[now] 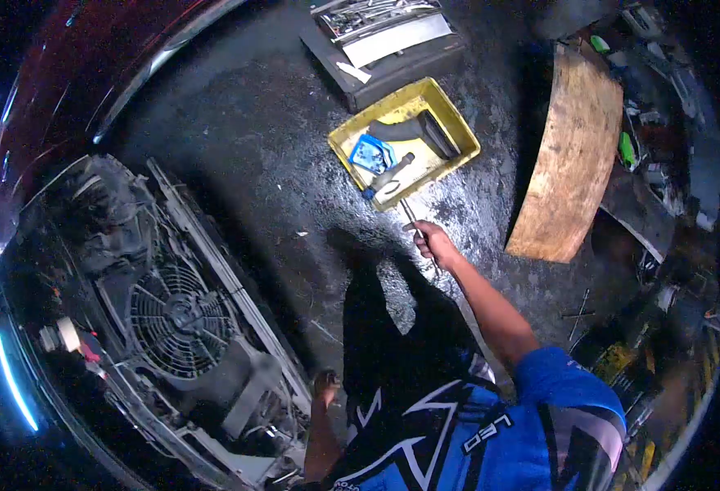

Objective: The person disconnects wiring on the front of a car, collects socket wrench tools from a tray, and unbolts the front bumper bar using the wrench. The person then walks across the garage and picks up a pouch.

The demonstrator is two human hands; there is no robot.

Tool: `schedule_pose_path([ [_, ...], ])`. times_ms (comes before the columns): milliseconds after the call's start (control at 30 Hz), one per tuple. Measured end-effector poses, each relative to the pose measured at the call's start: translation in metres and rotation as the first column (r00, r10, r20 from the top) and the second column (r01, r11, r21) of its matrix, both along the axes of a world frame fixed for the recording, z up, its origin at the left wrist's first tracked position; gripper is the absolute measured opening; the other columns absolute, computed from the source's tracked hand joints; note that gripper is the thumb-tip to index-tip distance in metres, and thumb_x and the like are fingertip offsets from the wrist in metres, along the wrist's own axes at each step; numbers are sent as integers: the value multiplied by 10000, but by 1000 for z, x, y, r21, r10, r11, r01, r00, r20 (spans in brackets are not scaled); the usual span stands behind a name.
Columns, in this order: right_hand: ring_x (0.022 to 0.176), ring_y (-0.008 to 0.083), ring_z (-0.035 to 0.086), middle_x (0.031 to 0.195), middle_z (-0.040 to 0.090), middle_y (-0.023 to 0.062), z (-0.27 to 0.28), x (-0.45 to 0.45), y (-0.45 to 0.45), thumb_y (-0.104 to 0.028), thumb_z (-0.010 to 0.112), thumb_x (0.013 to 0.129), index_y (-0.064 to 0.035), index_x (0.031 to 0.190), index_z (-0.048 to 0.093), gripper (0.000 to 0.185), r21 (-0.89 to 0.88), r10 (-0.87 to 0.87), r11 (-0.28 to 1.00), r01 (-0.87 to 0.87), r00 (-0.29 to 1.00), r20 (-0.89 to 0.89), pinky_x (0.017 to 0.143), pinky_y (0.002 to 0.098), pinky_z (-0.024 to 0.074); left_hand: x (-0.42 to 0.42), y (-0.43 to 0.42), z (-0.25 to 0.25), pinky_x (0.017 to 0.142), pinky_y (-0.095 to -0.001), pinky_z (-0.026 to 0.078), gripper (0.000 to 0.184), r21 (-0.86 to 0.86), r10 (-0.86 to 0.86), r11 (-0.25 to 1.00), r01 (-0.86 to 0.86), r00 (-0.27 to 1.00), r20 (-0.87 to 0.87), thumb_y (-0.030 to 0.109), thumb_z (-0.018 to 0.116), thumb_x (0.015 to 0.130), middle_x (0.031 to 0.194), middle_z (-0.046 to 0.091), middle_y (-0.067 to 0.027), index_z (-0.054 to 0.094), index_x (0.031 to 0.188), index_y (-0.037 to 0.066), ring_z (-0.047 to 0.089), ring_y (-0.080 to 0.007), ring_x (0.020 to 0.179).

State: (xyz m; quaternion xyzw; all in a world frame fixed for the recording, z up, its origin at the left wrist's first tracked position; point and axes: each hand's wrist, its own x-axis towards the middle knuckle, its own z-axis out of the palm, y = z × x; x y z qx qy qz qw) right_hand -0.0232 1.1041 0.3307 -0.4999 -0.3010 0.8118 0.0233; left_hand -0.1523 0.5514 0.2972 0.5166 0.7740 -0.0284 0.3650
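While our right hand [432,244] is gripping a metal rod [409,212] pointing at the yellow tray [451,106], left fingers [325,381] unclear.

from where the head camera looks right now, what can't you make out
In the head view:
- Left hand: too dark and small to show its grip.
- Slim tool: the right hand covers its middle.
- Blue object: too small to identify.
- Tools near the top edge: too small to identify.
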Motion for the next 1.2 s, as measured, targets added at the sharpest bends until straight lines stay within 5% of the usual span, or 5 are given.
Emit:
schedule_pose_path([
  [167,483,64,285,668,397,-39,20,-68,18,-343,457,988,-107,1184,623,349,-25,-47,999,48,999,12,415,242,252,-173,74,-3,705,-417,521,352,-428,785,317,-847,-19,619,230,620,928,1029,670,-170,599,1248,85,634,-291,810],
  [233,494,57,288,680,402,-51,29,-91,27,-353,480,998,-120,1180,625,330,-33,-122,992,121,992,-26,422,226,248,-239,155,62,683,-430,489,412,-151,771,636,-757,633,69,383,561,977,834,677,-171,645,1105,0,617,-287,765],
  [933,873,187,576,960,673,75,-25,-283,195,-414,514,1002,-7,1137,651,450,434,-430,849,301,871,236,809,328,447,-540,497,127,753,-368,492,525,-282,389,894,-347,915,107,455,567,959,991,685,-159,628,1131,-38,645,-283,845],
  [1133,777,235,611,823,652,104,-69,-289,192,-360,528,929,-75,886,671,322,353,-309,926,134,805,507,738,388,479,-644,575,32,879,-533,454,507,-206,-543,818,538,839,37,433,533,969,1109,639,-269,608,1176,-23,588,-475,1013],
  [1200,755,272,604,772,621,106,-87,-289,187,-296,542,857,-85,795,620,233,549,-302,835,-14,824,480,719,420,477,-650,626,-3,886,-533,457,477,-348,-195,912,215,976,93,399,532,973,1119,632,-272,595,1206,-12,585,-486,1002],
])
